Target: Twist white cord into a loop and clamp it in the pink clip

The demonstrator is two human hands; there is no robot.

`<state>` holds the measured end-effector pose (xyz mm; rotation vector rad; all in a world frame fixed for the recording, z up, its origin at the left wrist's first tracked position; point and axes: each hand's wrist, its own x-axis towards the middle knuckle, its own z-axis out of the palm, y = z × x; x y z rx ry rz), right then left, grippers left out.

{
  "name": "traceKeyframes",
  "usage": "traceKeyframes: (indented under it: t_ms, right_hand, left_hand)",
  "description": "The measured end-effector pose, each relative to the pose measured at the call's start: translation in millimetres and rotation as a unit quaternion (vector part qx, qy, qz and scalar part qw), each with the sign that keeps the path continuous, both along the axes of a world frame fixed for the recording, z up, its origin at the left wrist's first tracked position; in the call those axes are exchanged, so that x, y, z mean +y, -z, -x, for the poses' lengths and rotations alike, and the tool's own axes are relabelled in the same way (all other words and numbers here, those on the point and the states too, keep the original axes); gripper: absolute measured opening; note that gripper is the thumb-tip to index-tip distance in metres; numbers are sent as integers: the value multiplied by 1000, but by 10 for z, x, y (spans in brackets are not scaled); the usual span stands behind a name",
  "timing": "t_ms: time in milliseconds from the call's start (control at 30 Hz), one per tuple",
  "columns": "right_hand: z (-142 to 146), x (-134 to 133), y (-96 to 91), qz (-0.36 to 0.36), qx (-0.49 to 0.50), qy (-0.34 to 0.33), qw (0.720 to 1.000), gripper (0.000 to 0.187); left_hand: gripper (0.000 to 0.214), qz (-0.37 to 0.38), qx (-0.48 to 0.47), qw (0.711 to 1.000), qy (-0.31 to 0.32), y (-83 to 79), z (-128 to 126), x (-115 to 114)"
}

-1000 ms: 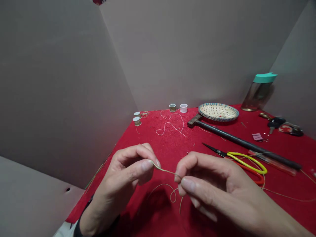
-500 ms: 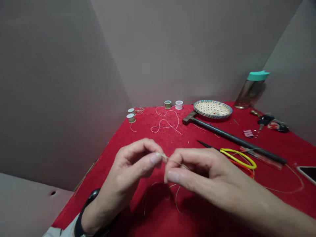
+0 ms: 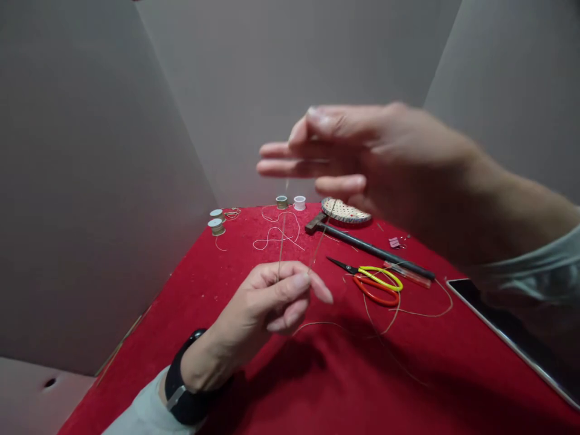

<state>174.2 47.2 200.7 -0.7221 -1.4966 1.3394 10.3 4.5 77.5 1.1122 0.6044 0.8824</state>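
Low over the red cloth, my left hand (image 3: 278,299) pinches a thin tan cord (image 3: 281,241) between thumb and forefinger. My right hand (image 3: 348,148) is raised well above it, thumb and forefinger pressed together on the cord, the other fingers loosely stretched. One strand runs up from the left hand to the right fingertips, and a second strand slants up toward the right little finger. Loose cord trails on the cloth below. Right of the left hand lie scissors (image 3: 367,281) with one yellow and one red handle, their blades pointing left.
A hammer (image 3: 371,244) lies behind the scissors, near a woven basket (image 3: 347,212). Thread spools (image 3: 216,227) and a white spool (image 3: 299,203) stand at the back, with loose white thread (image 3: 276,232). A dark-screened device (image 3: 498,332) and pink clip (image 3: 395,243) are at right.
My right hand has risen up and away from the left, drawing the cord upward between them. The view has shifted, showing more of the device at right.
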Motion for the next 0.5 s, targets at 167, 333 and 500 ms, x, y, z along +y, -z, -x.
traceKeyframes:
  t_ms: [167, 333, 500]
  right_hand:
    - [-354, -11, -298, -81, 29, 184, 979, 42]
    - [-658, 11, -237, -76, 24, 243, 967, 31]
    - [-849, -27, -59, -40, -12, 225, 973, 31]
  left_hand:
    - [26, -6, 11, 998, -54, -7, 146, -40]
    - [29, -24, 61, 995, -81, 13, 356, -127]
    - [33, -61, 135, 984, -95, 31, 545, -219]
